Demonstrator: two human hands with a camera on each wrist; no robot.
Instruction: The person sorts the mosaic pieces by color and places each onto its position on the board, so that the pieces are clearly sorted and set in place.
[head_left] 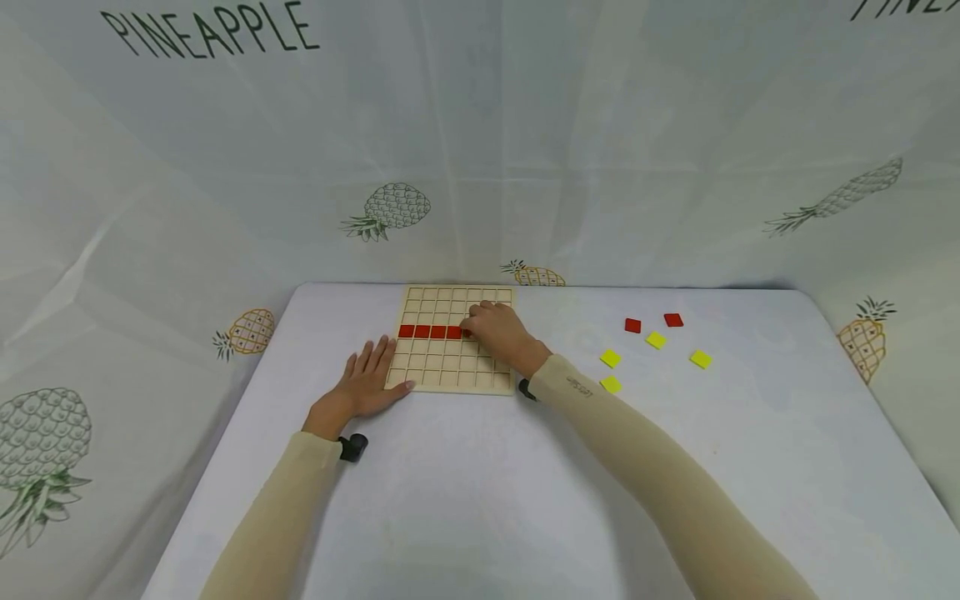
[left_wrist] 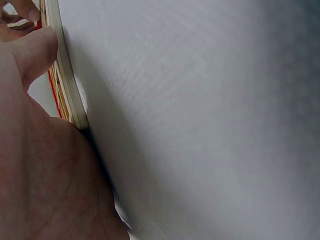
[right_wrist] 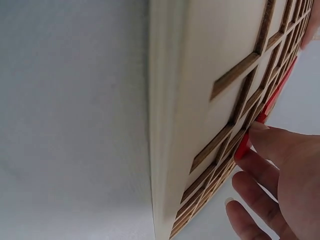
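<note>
A light wooden grid board [head_left: 450,379] lies near the back of the table, with a row of red square tiles [head_left: 431,332] across its middle. My right hand [head_left: 501,333] is over the board at the right end of that row. In the right wrist view its thumb and index finger pinch a red tile [right_wrist: 243,146] down at the grid. My left hand [head_left: 365,385] lies flat with fingers spread at the board's left front corner, its thumb on the front edge. In the left wrist view the thumb [left_wrist: 42,52] overlaps the board's edge [left_wrist: 70,90].
To the right of the board lie loose red tiles [head_left: 633,326] and several yellow tiles [head_left: 611,358] on the white table [head_left: 450,500]. A pineapple-print cloth [head_left: 480,167] hangs behind the table and at its sides.
</note>
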